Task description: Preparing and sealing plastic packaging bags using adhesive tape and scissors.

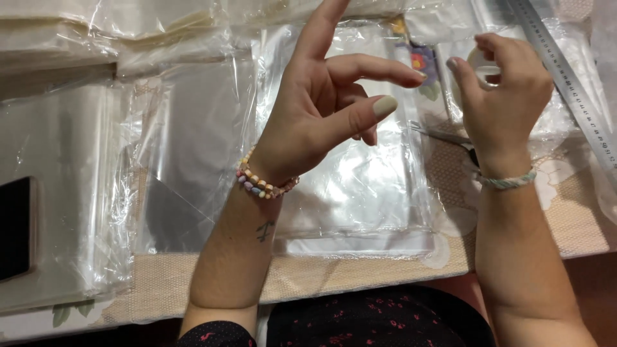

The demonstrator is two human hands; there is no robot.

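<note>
A small roll of clear tape (482,64) is held in the right hand (508,96) at about 2 o'clock in the view, pinched between thumb and curled fingers, with most of the roll hidden behind them. The left hand (328,109) is raised at centre, released and grasping nothing, its fingers spread and the index and thumb extended toward the roll; whether a free tape end is touched cannot be told. It is judged that a tape end is being sought or drawn off: the roll should be kept steady in the right hand while the end is lifted with a fingertip of the left, and the strip should be pulled straight so that it does not fold onto itself. Beneath the hands, a clear plastic bag (360,186) lies flat on the woven table cover (308,276). More clear bags are stacked at 9 o'clock (64,193) and along 11 to 12 o'clock. A metal ruler (572,83) runs diagonally at 2 to 3 o'clock, and a thin metal tool, possibly scissors (450,136), lies just beside the right wrist. Loose film near the tape is judged the chief hazard, since a free strip could cling to it.
</note>
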